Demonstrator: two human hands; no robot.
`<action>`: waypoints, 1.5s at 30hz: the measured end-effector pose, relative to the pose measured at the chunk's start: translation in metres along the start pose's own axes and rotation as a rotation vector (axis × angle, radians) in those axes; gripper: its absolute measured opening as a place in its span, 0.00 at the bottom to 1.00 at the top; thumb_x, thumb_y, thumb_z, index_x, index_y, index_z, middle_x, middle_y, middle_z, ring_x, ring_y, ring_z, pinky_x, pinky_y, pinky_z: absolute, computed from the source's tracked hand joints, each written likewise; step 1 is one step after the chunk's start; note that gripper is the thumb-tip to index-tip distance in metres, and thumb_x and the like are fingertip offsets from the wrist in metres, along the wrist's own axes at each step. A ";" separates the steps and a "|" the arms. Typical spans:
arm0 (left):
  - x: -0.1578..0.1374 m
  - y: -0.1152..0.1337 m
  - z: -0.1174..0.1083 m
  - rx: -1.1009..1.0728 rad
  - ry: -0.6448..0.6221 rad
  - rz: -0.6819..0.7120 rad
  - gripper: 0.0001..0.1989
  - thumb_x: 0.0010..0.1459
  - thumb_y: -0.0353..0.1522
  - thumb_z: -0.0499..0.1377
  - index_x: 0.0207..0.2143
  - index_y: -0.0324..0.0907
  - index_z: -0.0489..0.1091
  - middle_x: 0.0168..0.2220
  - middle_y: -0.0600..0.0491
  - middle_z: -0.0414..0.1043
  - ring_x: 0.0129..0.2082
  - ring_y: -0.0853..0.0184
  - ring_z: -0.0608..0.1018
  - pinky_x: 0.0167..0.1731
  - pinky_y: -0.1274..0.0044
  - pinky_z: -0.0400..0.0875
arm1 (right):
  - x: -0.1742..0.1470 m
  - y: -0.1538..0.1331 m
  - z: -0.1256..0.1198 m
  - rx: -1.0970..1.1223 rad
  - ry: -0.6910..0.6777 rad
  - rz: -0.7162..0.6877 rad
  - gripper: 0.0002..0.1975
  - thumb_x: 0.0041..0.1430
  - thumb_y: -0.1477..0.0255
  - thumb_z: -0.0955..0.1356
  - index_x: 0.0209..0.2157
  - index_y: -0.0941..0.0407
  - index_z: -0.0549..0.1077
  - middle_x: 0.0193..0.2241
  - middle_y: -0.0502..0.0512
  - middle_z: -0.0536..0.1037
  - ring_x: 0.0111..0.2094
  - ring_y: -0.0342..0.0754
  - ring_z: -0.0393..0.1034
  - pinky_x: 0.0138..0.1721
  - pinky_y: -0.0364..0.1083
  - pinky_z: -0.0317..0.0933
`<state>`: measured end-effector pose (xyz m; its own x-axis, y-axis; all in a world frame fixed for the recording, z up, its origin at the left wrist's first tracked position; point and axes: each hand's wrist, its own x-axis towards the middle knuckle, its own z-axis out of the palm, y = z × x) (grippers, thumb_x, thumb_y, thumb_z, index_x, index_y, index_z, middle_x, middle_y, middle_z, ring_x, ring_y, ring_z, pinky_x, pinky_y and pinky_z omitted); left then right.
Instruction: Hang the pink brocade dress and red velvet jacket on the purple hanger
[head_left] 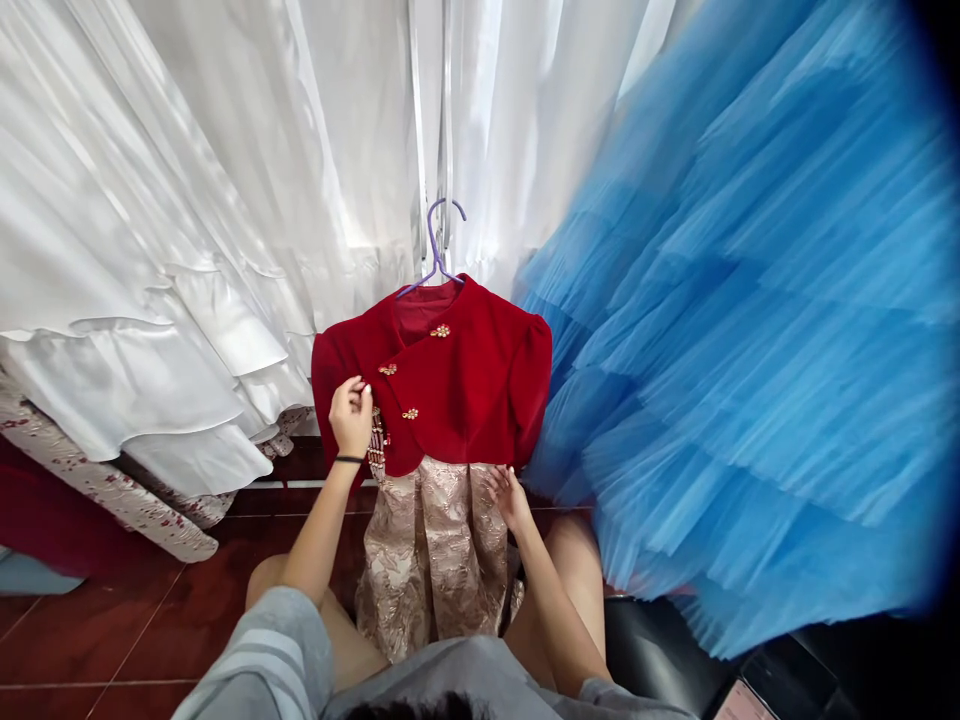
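Note:
A red velvet short-sleeved jacket point(480, 370) with gold flower-shaped clasps point(440, 331) hangs upright on a purple hanger point(436, 240). Beneath it falls a pale gold brocade skirt point(442, 530). My left hand point(350, 418) is over the jacket's front near the left sleeve, its thumb and fingertips pinched together; what they hold, if anything, is too small to make out. Just below that hand, a beaded tassel ornament point(377, 447) dangles at the jacket's side. My right hand point(510, 499) rests against the skirt under the jacket's hem, fingers loosely apart and holding nothing.
White satin dresses point(225, 200) hang behind and to the left. A layered blue tulle gown point(765, 330) fills the right side. Floral fabric point(112, 480) droops at the lower left above red floor tiles point(157, 640). A black surface point(652, 640) lies at the lower right.

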<state>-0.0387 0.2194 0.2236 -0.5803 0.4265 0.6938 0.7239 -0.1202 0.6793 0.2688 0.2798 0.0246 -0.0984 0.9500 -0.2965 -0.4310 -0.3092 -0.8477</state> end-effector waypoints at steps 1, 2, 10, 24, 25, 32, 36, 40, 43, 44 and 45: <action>-0.016 -0.012 -0.013 0.065 0.074 -0.037 0.19 0.62 0.40 0.52 0.48 0.37 0.70 0.42 0.43 0.74 0.33 0.66 0.74 0.40 0.72 0.73 | -0.007 -0.002 -0.011 -0.072 0.011 -0.006 0.22 0.37 0.54 0.75 0.29 0.55 0.73 0.31 0.56 0.80 0.36 0.54 0.76 0.36 0.50 0.72; -0.033 -0.027 -0.028 0.141 0.106 -0.089 0.20 0.62 0.40 0.51 0.48 0.37 0.70 0.43 0.42 0.73 0.35 0.64 0.75 0.41 0.70 0.73 | -0.014 -0.006 -0.026 -0.151 0.034 -0.028 0.21 0.35 0.56 0.75 0.29 0.55 0.74 0.32 0.57 0.80 0.39 0.57 0.76 0.39 0.52 0.71; -0.185 -0.159 -0.168 0.908 -0.195 -0.869 0.22 0.50 0.43 0.47 0.48 0.54 0.64 0.57 0.45 0.68 0.58 0.42 0.71 0.45 0.50 0.69 | -0.048 -0.041 -0.158 -1.052 0.351 -0.257 0.35 0.44 0.52 0.64 0.51 0.57 0.73 0.58 0.66 0.71 0.63 0.67 0.59 0.67 0.63 0.48; -0.177 -0.154 -0.143 0.839 -0.214 -0.832 0.31 0.55 0.45 0.51 0.57 0.38 0.61 0.62 0.29 0.59 0.63 0.36 0.62 0.50 0.46 0.63 | -0.043 -0.071 -0.100 -1.080 0.387 -0.111 0.45 0.48 0.56 0.64 0.64 0.67 0.60 0.57 0.79 0.69 0.62 0.71 0.61 0.61 0.63 0.56; -0.162 -0.140 -0.129 0.783 -0.136 -0.701 0.32 0.57 0.46 0.50 0.59 0.36 0.60 0.63 0.28 0.56 0.65 0.37 0.60 0.53 0.46 0.61 | -0.042 -0.089 -0.069 -1.060 0.381 -0.337 0.44 0.49 0.57 0.65 0.64 0.66 0.59 0.60 0.78 0.65 0.64 0.68 0.57 0.63 0.60 0.54; -0.017 -0.013 0.012 0.350 0.094 -0.063 0.50 0.55 0.49 0.60 0.68 0.29 0.42 0.68 0.26 0.39 0.69 0.43 0.47 0.65 0.54 0.47 | -0.030 -0.180 0.174 -1.141 0.302 -1.127 0.57 0.48 0.51 0.72 0.70 0.61 0.42 0.70 0.75 0.27 0.69 0.75 0.23 0.60 0.77 0.36; 0.028 -0.001 0.029 0.413 0.107 -0.071 0.58 0.48 0.50 0.66 0.68 0.26 0.41 0.68 0.23 0.35 0.69 0.38 0.44 0.65 0.51 0.45 | -0.016 -0.202 0.180 -1.317 0.358 -1.015 0.45 0.55 0.66 0.68 0.70 0.59 0.46 0.71 0.72 0.32 0.70 0.72 0.26 0.61 0.77 0.34; 0.066 -0.028 -0.008 0.343 -0.002 0.070 0.38 0.58 0.41 0.59 0.65 0.30 0.54 0.62 0.29 0.58 0.64 0.44 0.61 0.62 0.56 0.55 | 0.007 -0.269 0.122 -1.172 0.323 -1.260 0.30 0.57 0.80 0.57 0.59 0.49 0.69 0.66 0.56 0.61 0.69 0.59 0.43 0.64 0.70 0.41; 0.112 -0.036 -0.035 0.261 -0.051 0.177 0.24 0.60 0.33 0.54 0.58 0.36 0.66 0.53 0.38 0.71 0.57 0.49 0.71 0.59 0.60 0.62 | 0.037 -0.337 0.110 -0.930 0.194 -1.446 0.23 0.57 0.79 0.58 0.47 0.53 0.78 0.55 0.57 0.75 0.63 0.54 0.58 0.65 0.62 0.49; 0.128 -0.035 -0.040 0.219 -0.044 0.198 0.21 0.60 0.32 0.54 0.56 0.38 0.68 0.52 0.39 0.72 0.56 0.50 0.71 0.59 0.60 0.62 | 0.048 -0.355 0.116 -0.855 0.140 -1.447 0.20 0.58 0.77 0.59 0.43 0.54 0.78 0.53 0.58 0.77 0.60 0.54 0.62 0.64 0.59 0.52; 0.144 -0.031 -0.042 0.163 -0.047 0.209 0.19 0.61 0.32 0.54 0.54 0.38 0.70 0.51 0.40 0.72 0.55 0.51 0.72 0.59 0.60 0.62 | 0.058 -0.369 0.126 -0.804 0.067 -1.392 0.17 0.59 0.76 0.60 0.41 0.56 0.78 0.50 0.58 0.78 0.57 0.53 0.66 0.62 0.57 0.56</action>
<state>-0.1598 0.2470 0.3125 -0.3967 0.4490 0.8007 0.8790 -0.0657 0.4723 0.3093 0.4550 0.3755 -0.0050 0.5024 0.8646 0.4139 0.7881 -0.4556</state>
